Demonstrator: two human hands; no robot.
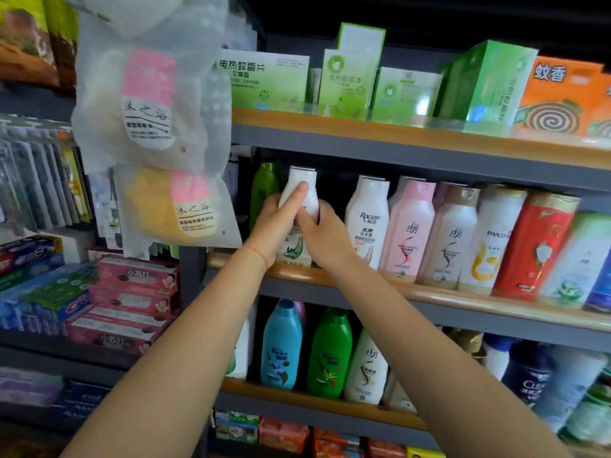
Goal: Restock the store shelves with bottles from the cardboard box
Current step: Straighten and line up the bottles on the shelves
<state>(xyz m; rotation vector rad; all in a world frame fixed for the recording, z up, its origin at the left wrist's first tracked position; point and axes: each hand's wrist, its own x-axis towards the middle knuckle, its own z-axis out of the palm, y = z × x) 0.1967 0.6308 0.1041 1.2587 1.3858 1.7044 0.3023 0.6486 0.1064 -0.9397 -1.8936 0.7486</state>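
Note:
A white shampoo bottle (301,180) with a green leaf print stands at the left end of the middle shelf (429,292). Both my hands are on it. My left hand (277,223) wraps its left side, with the forefinger stretched up the bottle's front. My right hand (325,233) grips its right side lower down. A green bottle (264,190) stands just behind to the left, and a white Raclen bottle (367,216) stands to the right. The cardboard box is out of view.
Pink, beige, white, red and blue bottles fill the rest of the middle shelf. Green and orange mosquito-coil boxes (489,84) line the top shelf. More bottles (329,355) stand below. Bagged bath sponges (148,104) hang at left above toothpaste boxes (132,292).

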